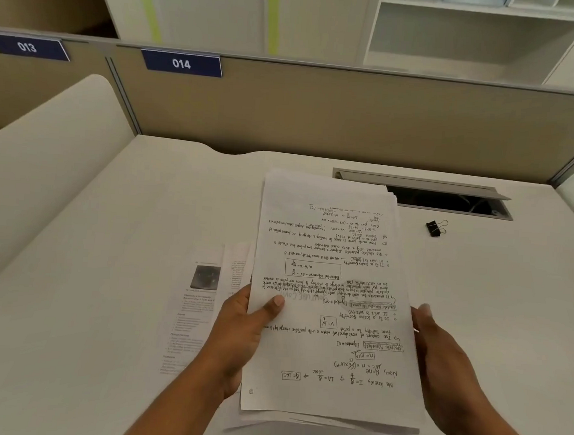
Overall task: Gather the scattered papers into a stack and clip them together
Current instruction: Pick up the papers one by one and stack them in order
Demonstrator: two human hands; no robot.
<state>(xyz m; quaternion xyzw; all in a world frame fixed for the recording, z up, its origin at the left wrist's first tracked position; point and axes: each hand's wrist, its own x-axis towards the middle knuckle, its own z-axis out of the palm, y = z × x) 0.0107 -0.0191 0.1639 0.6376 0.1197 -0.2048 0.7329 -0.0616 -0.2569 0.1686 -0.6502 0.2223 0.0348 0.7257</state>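
Head view: looks down over both forearms at a white desk [109, 240] backed by a beige partition [318, 118].
Papers in hand: a stack of white paper sheets, the top one covered in handwritten notes [328, 287], is held between the two hands in front of the person, with the writing turned away from them. Its near edges are fanned and uneven, so it looks gathered but not squared.
Left hand: the left hand [241, 332] pinches the stack's left edge, thumb [273, 302] pressed on the top page and the other fingers hidden beneath. This grip probably carries the weight.
Right hand: the right hand [445, 361] clasps the right edge, one fingertip showing above the paper and the rest out of sight under it. It is likely there to steady and align the sheets.
Contact with desk: whether the stack's near edge rests on the desk cannot be told.
Papers left over: white printed sheets with a small dark photo [192, 312] lie flat on the desk just left of the stack, partly under it. They are probably the last ones to collect.
Clip: a small black binder clip with wire handles [434, 228] lies on the desk to the right, apart from the stack and near a grey-lidded cable slot [448, 200]. It is untouched, on the right hand's side.
Stage: gathering looks nearly done, with squaring and clipping not yet done.
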